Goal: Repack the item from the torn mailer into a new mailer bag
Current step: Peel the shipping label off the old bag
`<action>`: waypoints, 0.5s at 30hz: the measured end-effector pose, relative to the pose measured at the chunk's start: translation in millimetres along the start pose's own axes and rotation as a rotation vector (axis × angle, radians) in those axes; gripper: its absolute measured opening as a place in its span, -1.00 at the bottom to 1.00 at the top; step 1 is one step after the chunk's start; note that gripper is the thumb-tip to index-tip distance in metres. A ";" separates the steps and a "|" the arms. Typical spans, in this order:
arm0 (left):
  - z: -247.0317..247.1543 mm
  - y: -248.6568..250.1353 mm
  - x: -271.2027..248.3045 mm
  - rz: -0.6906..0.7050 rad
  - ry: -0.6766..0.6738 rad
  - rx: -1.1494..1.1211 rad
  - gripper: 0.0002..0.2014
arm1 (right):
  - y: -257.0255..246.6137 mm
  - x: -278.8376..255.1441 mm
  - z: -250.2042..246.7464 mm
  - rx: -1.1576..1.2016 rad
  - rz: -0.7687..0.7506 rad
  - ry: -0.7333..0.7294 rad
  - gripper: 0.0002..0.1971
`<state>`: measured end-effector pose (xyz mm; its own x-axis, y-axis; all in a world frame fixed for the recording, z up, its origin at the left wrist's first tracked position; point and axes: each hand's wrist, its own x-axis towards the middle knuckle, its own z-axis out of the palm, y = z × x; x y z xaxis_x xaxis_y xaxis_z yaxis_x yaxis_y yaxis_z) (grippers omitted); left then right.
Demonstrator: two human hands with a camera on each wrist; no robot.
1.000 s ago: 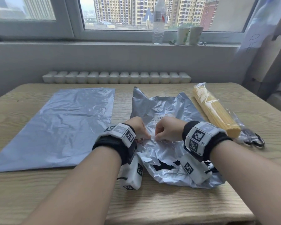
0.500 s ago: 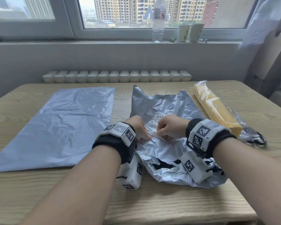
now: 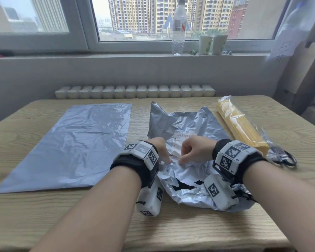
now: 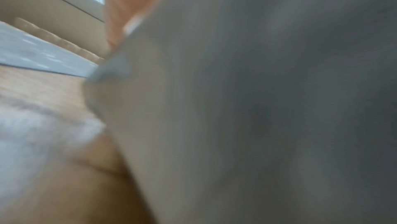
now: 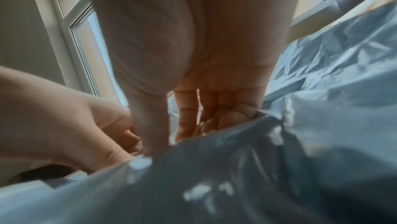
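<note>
The torn grey mailer (image 3: 189,124) lies crumpled mid-table, with ragged black tears near its front edge. Both hands sit close together on it. My left hand (image 3: 166,160) grips the mailer film with curled fingers. My right hand (image 3: 180,160) pinches a lifted white flap of the printed label (image 3: 176,153). The right wrist view shows the thumb and fingers (image 5: 184,117) closed down onto the grey film (image 5: 322,108). The new mailer (image 3: 76,142) lies flat at the left. The item, a clear pack of spaghetti (image 3: 240,128), rests to the right of the torn mailer. The left wrist view is blurred grey film (image 4: 279,91).
Black-handled scissors (image 3: 287,159) lie at the right, partly under the spaghetti pack's end. The wooden table (image 3: 171,231) runs to a front edge below my forearms. A water bottle (image 3: 178,28) and two cups (image 3: 213,44) stand on the windowsill behind.
My right hand has moved slightly up and away from the left, and a white flap of the label now shows lifted between the two hands. The left hand stays put.
</note>
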<state>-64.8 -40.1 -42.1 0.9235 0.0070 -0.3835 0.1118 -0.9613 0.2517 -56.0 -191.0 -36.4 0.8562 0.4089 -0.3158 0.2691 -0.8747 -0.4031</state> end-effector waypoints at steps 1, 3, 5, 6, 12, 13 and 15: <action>-3.5 2.5 -2.8 0.007 -0.032 0.028 -0.57 | -0.8 -1.4 0.4 -0.024 0.003 0.015 -0.87; -12.2 6.5 -6.1 0.027 -0.073 0.069 -0.50 | -5.5 -1.5 1.7 -0.045 0.034 0.027 -0.95; -20.3 8.0 -7.6 0.023 -0.080 0.044 -0.49 | -9.9 0.5 3.6 -0.016 0.096 -0.028 -0.88; -23.4 9.0 -7.6 0.020 -0.064 0.015 -0.50 | -12.0 1.3 4.2 0.006 0.128 -0.069 -0.84; -18.0 13.4 -10.1 0.033 0.022 -0.163 -0.72 | -15.9 -1.0 -2.3 0.090 0.177 -0.149 -0.81; -13.4 13.3 -9.9 0.036 0.007 -0.195 -0.73 | -15.1 -0.5 -3.1 0.046 0.152 -0.121 -0.82; -4.4 10.7 -9.5 0.027 0.002 -0.230 -0.76 | -13.6 0.7 -3.3 -0.035 0.111 -0.029 -0.84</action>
<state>-70.7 -49.2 -31.9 0.9281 -0.0173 -0.3718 0.1673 -0.8730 0.4581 -57.6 -179.7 -28.3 0.8686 0.3163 -0.3815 0.1894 -0.9233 -0.3342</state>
